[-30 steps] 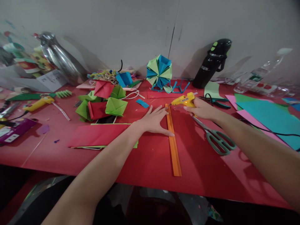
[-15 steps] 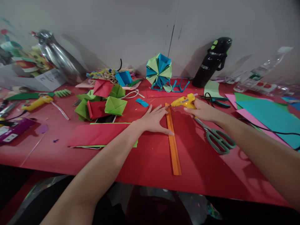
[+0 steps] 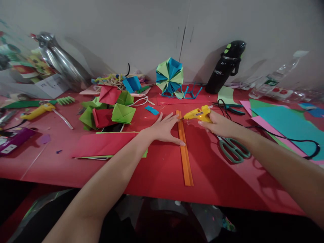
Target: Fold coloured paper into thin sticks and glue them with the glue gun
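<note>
The orange paper strip [image 3: 186, 165] lies lengthwise on the red tabletop [image 3: 157, 179], in front of the person. The left hand [image 3: 164, 130] spans it, fingers spread wide, thumb on the strip; uneven pressure could skew it. The right hand [image 3: 220, 122] has its fingers wrapped around the yellow glue gun [image 3: 198, 113]. Caution: the nozzle sits just beside the left fingertips; if hot, a slip could burn them. From where I stand, the scissors [image 3: 233, 148] below the right wrist and the black cord [image 3: 318, 147] could snag a sweeping arm.
</note>
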Demonstrator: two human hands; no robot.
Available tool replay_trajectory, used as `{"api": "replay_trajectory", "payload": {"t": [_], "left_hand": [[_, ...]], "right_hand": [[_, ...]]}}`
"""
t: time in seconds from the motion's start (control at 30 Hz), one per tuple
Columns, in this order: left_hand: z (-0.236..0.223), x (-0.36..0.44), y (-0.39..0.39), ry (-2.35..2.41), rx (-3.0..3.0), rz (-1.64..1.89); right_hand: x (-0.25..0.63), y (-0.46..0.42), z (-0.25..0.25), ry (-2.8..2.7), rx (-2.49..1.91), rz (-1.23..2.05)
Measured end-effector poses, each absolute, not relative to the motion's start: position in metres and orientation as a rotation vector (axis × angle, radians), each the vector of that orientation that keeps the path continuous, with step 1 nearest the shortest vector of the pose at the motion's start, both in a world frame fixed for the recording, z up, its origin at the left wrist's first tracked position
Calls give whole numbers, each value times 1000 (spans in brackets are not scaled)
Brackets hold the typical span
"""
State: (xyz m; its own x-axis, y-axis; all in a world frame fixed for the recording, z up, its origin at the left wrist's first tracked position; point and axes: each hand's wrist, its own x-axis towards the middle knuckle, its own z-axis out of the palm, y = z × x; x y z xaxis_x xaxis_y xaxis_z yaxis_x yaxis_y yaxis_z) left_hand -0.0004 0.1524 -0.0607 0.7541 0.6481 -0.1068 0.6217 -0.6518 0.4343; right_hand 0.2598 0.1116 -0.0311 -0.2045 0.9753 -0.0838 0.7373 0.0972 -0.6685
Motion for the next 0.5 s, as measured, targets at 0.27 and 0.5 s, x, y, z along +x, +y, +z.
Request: {"api": "replay_trajectory", "payload": {"t": [0.27, 0.5], "left_hand": [[-58, 0, 151, 970, 2499, 66], [-54, 1, 150, 980, 2502, 46]], "right_hand": [[258, 96, -30, -2026, -1595, 831], [257, 85, -28, -2088, -1566, 732]]}}
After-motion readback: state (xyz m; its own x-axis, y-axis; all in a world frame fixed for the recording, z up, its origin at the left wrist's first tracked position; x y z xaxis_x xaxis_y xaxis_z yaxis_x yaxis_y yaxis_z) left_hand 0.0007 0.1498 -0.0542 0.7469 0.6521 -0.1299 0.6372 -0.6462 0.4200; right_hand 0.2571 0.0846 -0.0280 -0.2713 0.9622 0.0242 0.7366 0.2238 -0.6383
